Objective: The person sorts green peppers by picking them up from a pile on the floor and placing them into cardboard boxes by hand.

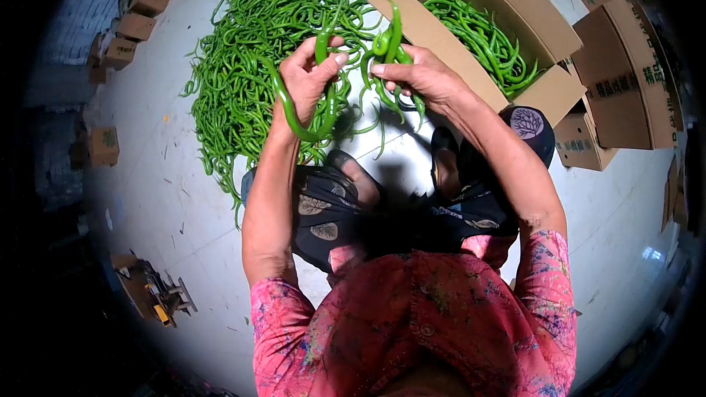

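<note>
My left hand is closed around long curved green chili peppers, whose ends hang below the wrist. Close beside it, my right hand grips a small bunch of green chili peppers, some pointing up and some dangling under the fingers. Beneath and behind my left hand spreads a large heap of green chili peppers on the floor. An open cardboard box stands beyond my right hand, with many green chili peppers lying inside it.
More cardboard boxes stand at the right, some with printing. Along the far left sits a row of smaller cartons. A dark device with yellow parts is on the pale tiled floor at lower left. My knees and shoes are below my hands.
</note>
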Tool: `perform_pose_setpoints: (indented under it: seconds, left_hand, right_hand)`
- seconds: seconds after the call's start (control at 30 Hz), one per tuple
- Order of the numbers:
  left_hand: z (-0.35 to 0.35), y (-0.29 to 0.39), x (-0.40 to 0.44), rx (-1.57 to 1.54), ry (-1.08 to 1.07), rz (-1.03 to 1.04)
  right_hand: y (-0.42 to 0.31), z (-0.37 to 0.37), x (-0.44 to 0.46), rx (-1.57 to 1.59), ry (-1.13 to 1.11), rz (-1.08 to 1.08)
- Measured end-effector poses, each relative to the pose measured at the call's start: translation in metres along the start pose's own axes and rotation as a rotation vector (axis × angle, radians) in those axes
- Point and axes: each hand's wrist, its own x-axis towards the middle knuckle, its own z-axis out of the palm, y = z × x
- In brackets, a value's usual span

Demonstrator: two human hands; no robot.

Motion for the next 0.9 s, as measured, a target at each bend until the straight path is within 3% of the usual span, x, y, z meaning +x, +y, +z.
perform_pose_setpoints:
  seconds: [0.07,0.2,0.3,0.4,0.67,0.9]
  left_hand:
    - [0.009,0.003,-0.003,-0.131,-0.044,-0.059]
    - [0.022,0.006,-0.003,-0.056,-0.137,-0.044]
    - [0.031,0.000,-0.002,0.100,-0.170,0.097]
    - [0.026,0.005,-0.001,0.145,-0.119,-0.018]
    - [-0.007,0.006,0.001,-0.370,-0.155,-0.103]
    - [-0.011,0.008,-0.003,-0.479,-0.289,-0.129]
  right_hand:
    - [0.003,0.005,-0.001,-0.047,0.022,-0.048]
    - [0.008,0.008,0.001,-0.177,0.041,-0.068]
    - [0.024,0.004,0.008,-0.339,0.080,-0.108]
    - [0.026,0.006,0.007,-0.332,0.063,-0.106]
    - [-0.007,-0.017,0.004,0.253,-0.018,-0.030]
    - [-0.005,-0.011,-0.001,0.296,-0.120,-0.052]
